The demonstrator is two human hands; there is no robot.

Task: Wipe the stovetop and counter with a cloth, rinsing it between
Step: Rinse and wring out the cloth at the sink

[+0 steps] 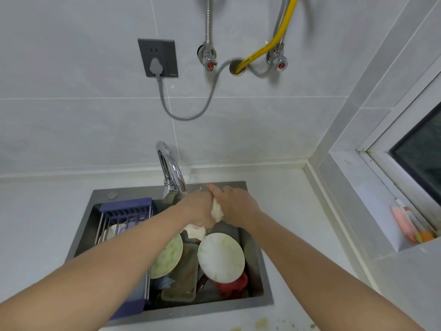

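Observation:
Both hands meet over the dark grey sink (81,225), just below the chrome faucet (170,173). My left hand (199,206) and my right hand (235,203) both grip a wet white cloth (217,211) bunched between them. A loose end of the cloth (195,231) hangs below my left hand. The white counter (298,211) surrounds the sink. No stovetop is in view.
The sink holds two dirty plates (222,256) (168,256), a rectangular tray (182,280), a red rag (232,286) and a purple drain rack (126,213) on its left. Green stains mark the counter's front edge (262,323). A window ledge with brushes (410,228) is at right.

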